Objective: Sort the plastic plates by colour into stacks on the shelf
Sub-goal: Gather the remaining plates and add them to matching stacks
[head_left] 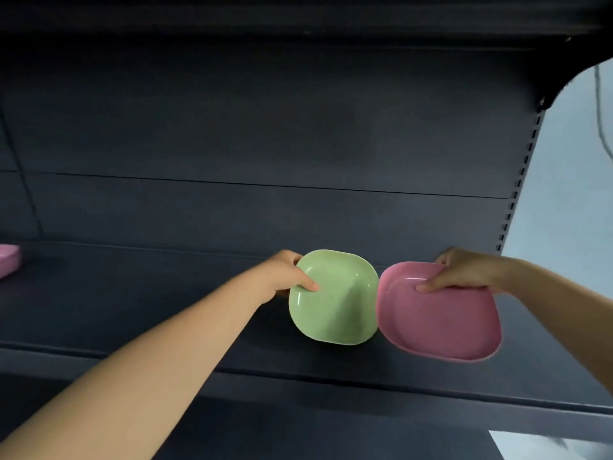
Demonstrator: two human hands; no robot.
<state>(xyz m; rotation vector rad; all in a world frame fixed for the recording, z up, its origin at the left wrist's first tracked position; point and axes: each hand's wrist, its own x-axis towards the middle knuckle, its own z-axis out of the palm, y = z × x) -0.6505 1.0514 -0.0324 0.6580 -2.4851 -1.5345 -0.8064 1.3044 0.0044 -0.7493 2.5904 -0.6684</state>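
While left hand (288, 272) pinches green plate (333, 297), right hand (464, 272) pinches pink plate (441, 322); seemingly unlabelled.

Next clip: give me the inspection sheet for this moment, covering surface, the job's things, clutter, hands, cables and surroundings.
Surface: dark shelf with a dark back panel; another shelf above.
Job's things: green plate tilted, held over the shelf; pink plate beside it on the right, also held and tilted; their rims look close or touching. A pink object sits at the far left edge, cut off by the frame, likely more pink plates.
Clutter: nothing seen.
Hands: left hand grips the green plate's rim, thumb inside; right hand grips the pink plate's rim, thumb inside.
Cables: a dark cable hangs at upper right, beyond the shelf.
Surroundings: slotted upright at the shelf's right end; pale wall behind.
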